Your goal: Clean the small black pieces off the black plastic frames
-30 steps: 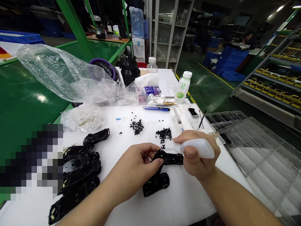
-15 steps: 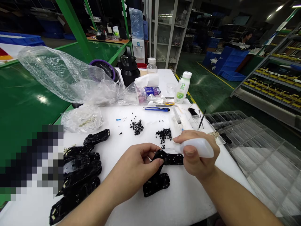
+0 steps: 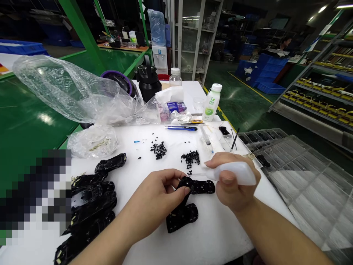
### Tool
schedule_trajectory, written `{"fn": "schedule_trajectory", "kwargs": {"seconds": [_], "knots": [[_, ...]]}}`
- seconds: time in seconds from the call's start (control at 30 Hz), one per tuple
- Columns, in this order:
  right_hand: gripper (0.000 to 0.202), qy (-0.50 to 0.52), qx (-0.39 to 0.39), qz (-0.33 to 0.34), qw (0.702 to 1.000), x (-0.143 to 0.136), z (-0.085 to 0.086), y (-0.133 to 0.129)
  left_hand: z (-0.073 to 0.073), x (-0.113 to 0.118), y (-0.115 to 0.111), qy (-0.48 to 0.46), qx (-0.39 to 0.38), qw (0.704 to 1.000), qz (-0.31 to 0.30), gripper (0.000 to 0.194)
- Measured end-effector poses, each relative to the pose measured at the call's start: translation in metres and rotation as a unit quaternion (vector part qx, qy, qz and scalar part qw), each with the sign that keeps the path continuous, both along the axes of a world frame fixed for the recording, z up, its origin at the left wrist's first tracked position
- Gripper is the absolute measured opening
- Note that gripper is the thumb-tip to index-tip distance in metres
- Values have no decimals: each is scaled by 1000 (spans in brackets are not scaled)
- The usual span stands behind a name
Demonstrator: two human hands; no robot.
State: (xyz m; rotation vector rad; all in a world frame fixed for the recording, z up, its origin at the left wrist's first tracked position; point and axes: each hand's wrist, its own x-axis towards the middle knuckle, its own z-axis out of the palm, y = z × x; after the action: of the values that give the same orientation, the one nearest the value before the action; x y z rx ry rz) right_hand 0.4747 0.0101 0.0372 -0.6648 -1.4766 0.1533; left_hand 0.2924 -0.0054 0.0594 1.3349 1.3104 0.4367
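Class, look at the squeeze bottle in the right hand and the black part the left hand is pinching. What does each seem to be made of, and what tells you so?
The squeeze bottle in the right hand: probably soft, matte, milky translucent plastic, with light showing dimly through it. The black part pinched by the left hand: likely glossy moulded hard plastic, with sharp highlights and small holes.

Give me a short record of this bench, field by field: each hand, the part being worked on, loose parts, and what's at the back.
left hand: fingers pinch the black plastic part at its left end
right hand: grips a white squeeze bottle, nozzle pointing left over the part
second part: lies on the white table just below
stack of black parts: left of the hands
small black pieces: two loose piles beyond the hands
back: clear plastic bag, blue utility knife, green-label bottle
right: clear trays
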Motion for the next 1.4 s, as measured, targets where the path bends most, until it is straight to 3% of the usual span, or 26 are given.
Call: {"fn": "schedule_trajectory", "kwargs": {"seconds": [0.17,0.4,0.63,1.4], "knots": [[31,99,-11,-4,995,-1,1,3,-1,-3,3,-11,-3,1000,12,30],[28,25,9,32,999,-2,4,1,-4,-4,5,-26,-2,999,25,35],[29,-27,-3,13,1000,1,4,-1,-5,-5,4,-24,0,1000,20,34],[26,-50,-3,11,999,1,5,-2,-6,-5,5,-25,-4,999,22,36]]}}
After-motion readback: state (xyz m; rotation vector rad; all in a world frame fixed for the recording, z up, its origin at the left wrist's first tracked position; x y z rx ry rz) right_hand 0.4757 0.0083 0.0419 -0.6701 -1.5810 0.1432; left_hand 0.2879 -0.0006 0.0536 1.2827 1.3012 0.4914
